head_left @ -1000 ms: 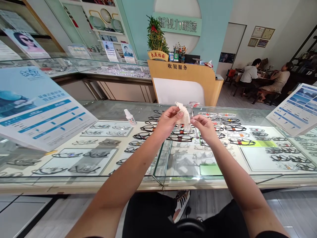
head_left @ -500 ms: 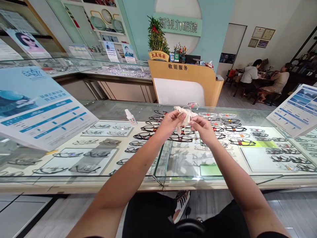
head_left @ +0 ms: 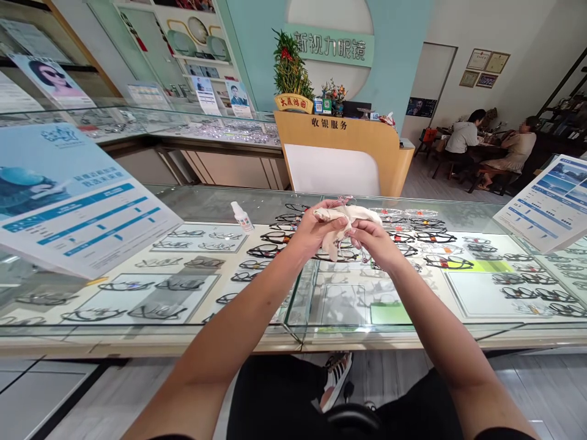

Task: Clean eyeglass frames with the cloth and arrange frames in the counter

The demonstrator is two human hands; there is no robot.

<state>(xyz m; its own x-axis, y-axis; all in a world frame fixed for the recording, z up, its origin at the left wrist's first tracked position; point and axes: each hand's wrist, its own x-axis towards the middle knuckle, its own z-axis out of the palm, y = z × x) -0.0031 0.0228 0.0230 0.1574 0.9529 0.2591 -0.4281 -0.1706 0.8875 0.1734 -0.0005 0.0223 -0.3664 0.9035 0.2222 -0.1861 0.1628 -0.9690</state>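
Cream cloth (head_left: 368, 215) pressed to clear glasses (head_left: 343, 200) over the bench (head_left: 151, 348)

The left grip (head_left: 315, 231) is closed around the cream cloth; the right grip (head_left: 376, 245) pinches the clear glasses, which the folds partly hide. All of this is held up above the bench, a glass-topped display case. To the left, a white bottle (head_left: 241, 219) carries red print too small to read. Rows of spectacles (head_left: 433, 237) spread around. A blue leaflet (head_left: 92, 208) at the left bears a chart with blurred lettering; a smaller leaflet (head_left: 545, 201) leans at the right. Beyond, the wooden cashier stand (head_left: 394, 143) reads 收银服务, the plant holder (head_left: 293, 102) on it 大展鸿图, and the wall sign (head_left: 330, 47) 新视力眼镜. Framed certificates (head_left: 483, 68) hang on the pale wall (head_left: 527, 36); beneath them, two people (head_left: 463, 139) sit at a table.
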